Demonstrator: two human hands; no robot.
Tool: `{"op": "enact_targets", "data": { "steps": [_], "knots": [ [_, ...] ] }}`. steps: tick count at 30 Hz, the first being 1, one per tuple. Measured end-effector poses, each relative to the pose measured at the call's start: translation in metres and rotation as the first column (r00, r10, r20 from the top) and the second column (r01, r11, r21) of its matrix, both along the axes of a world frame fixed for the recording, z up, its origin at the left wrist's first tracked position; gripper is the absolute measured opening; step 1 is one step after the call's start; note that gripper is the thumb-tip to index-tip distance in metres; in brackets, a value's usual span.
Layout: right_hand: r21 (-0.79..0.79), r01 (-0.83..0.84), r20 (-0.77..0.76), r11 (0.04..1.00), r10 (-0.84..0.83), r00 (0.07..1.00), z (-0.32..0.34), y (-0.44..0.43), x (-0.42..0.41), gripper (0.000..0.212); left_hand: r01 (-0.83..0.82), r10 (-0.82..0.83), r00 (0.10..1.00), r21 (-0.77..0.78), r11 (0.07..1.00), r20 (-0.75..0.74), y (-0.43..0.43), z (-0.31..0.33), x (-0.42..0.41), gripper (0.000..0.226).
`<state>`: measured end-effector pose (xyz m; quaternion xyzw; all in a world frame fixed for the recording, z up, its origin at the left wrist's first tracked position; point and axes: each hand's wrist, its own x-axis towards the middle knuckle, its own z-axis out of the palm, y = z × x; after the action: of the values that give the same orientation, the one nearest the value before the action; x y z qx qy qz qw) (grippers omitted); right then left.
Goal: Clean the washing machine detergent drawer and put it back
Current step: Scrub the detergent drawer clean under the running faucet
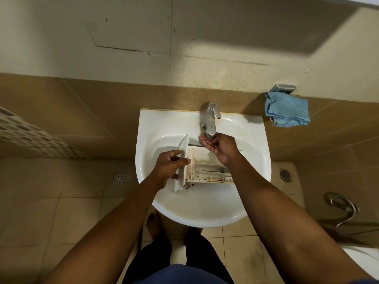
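Gripping the white front panel of the detergent drawer with the left hand, thumb over the top edge, fingers curled round the outer face. Sitting in the sink bowl toward its left side, drawer compartments open upward, brown stains along the walls, dark specks at the near corner. Cupping the right hand beneath the tap spout near the sink's back edge, fingers loosely bent, nothing held, just above the drawer's far side. Hanging on the wall past the sink's back right corner, a blue cloth.
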<state>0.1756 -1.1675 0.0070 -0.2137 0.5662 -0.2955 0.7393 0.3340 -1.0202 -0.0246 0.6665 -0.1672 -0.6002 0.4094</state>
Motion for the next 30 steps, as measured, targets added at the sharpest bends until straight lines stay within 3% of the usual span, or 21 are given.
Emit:
{"op": "enact_targets", "data": {
  "steps": [2, 4, 6, 8, 11, 14, 19, 22, 24, 27, 28, 30],
  "knots": [
    [0.046, 0.012, 0.123, 0.999, -0.017, 0.992, 0.003, 0.0, -0.003, 0.042, 0.013, -0.013, 1.0, -0.003, 1.0, -0.002, -0.002, 0.0, 0.0, 0.057],
    [0.075, 0.02, 0.142, 0.997, -0.03, 0.989, 0.003, 0.001, -0.003, 0.043, 0.026, -0.026, 1.0, -0.003, 1.0, 0.0, -0.004, 0.001, 0.0, 0.056],
    [0.054, -0.086, 0.041, 0.995, 0.084, 0.996, 0.0, 0.009, -0.001, 0.044, 0.033, -0.033, 0.999, 0.005, 0.999, -0.005, -0.005, 0.001, -0.001, 0.058],
    [-0.026, -0.294, -0.145, 0.956, 0.287, 0.947, -0.003, 0.027, 0.001, 0.042, 0.03, -0.03, 1.0, 0.004, 1.0, -0.002, -0.004, 0.001, -0.002, 0.06],
    [-0.224, -0.601, -0.374, 0.767, 0.502, 0.78, -0.001, 0.06, -0.006, 0.036, 0.032, -0.032, 0.999, -0.011, 0.999, 0.009, -0.005, 0.0, -0.004, 0.062],
    [-0.253, -0.748, -0.46, 0.613, 0.604, 0.651, 0.008, 0.07, -0.015, 0.035, 0.045, -0.044, 0.999, -0.015, 0.999, 0.007, -0.004, 0.0, -0.002, 0.062],
    [-0.271, -0.725, -0.554, 0.633, 0.513, 0.655, -0.007, 0.036, -0.001, 0.033, 0.043, -0.043, 0.999, -0.012, 0.999, -0.032, -0.002, -0.001, 0.002, 0.062],
    [-0.375, -0.823, -0.735, 0.427, 0.403, 0.545, -0.011, 0.044, 0.0, 0.041, 0.044, -0.045, 0.999, -0.012, 0.999, -0.028, -0.002, 0.0, 0.002, 0.06],
    [-0.418, -0.846, -0.76, 0.33, 0.383, 0.525, -0.008, 0.062, -0.012, 0.038, 0.045, -0.045, 0.999, -0.017, 0.999, -0.017, -0.002, 0.001, 0.0, 0.059],
    [-0.337, -0.856, -0.671, 0.392, 0.537, 0.51, 0.002, 0.073, -0.027, 0.036, 0.039, -0.039, 0.999, -0.017, 0.999, -0.007, -0.003, 0.001, -0.002, 0.059],
    [-0.276, -0.846, -0.604, 0.455, 0.603, 0.521, 0.004, 0.068, -0.025, 0.034, 0.037, -0.037, 0.999, -0.014, 0.999, -0.003, -0.003, 0.001, -0.002, 0.059],
    [-0.209, -0.723, -0.467, 0.658, 0.582, 0.666, 0.008, 0.05, -0.014, 0.029, 0.037, -0.037, 0.999, -0.01, 0.999, -0.007, -0.003, 0.001, -0.002, 0.061]
  ]
}}
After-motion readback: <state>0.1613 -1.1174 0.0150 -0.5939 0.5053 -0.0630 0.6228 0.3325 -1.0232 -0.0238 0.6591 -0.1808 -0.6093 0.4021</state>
